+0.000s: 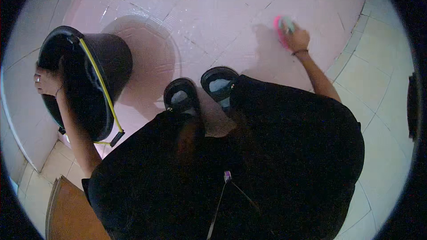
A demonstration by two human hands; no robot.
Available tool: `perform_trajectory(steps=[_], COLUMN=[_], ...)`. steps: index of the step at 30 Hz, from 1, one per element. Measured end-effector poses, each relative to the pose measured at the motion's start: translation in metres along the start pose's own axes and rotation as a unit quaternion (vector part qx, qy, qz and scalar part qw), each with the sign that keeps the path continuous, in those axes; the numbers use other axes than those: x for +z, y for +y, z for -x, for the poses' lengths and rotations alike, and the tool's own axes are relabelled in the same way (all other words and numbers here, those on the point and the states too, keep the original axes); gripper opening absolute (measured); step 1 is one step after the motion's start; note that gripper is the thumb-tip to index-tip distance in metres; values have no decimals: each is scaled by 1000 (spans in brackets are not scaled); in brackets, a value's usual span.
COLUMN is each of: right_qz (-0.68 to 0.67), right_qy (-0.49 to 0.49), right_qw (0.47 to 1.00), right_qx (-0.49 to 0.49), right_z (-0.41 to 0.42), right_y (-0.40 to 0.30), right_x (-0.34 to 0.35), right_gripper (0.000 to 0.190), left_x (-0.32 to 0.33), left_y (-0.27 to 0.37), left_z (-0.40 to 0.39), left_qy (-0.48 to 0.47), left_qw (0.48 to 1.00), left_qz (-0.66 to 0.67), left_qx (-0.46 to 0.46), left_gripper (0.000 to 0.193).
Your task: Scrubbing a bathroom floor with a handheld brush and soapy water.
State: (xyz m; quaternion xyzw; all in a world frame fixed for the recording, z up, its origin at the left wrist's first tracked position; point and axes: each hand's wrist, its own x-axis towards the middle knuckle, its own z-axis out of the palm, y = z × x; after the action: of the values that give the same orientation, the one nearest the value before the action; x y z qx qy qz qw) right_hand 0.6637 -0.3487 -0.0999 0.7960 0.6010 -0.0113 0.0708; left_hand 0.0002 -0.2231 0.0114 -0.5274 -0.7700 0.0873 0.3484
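My left hand grips the rim of a black bucket, which is tilted so that its dark mouth faces me. A yellow wire handle with a black grip hangs across the bucket's side. Out to the right, my right hand is closed around a pink and pale green scrubbing brush, low over the tiled floor. The brush looks blurred, and its bristles cannot be made out. Wet, glinting streaks lie on the tiles beyond the bucket.
My feet in black sandals stand between the bucket and the brush. Tiled walls rise at the left and right. A brown panel is at the lower left. Something dark sits at the far right edge.
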Motion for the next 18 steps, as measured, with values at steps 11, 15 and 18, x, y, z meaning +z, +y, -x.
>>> perform_trajectory(steps=[11, 15, 18], right_qz=[-29, -20, -71], right_qy=[54, 14, 61], right_qw=[995, 988, 970], right_qx=[74, -151, 224], right_z=[46, 42, 16], right_y=[34, 36, 48], right_x=[13, 4, -4], right_gripper=[45, 46, 50], left_x=[14, 17, 36], left_y=[7, -4, -5], left_z=[-4, -4, -10], left_qy=[6, 6, 27], left_qw=[1000, 999, 1000], left_qz=[-16, -47, 0], left_qx=[-4, -9, -3], left_gripper=[87, 87, 87])
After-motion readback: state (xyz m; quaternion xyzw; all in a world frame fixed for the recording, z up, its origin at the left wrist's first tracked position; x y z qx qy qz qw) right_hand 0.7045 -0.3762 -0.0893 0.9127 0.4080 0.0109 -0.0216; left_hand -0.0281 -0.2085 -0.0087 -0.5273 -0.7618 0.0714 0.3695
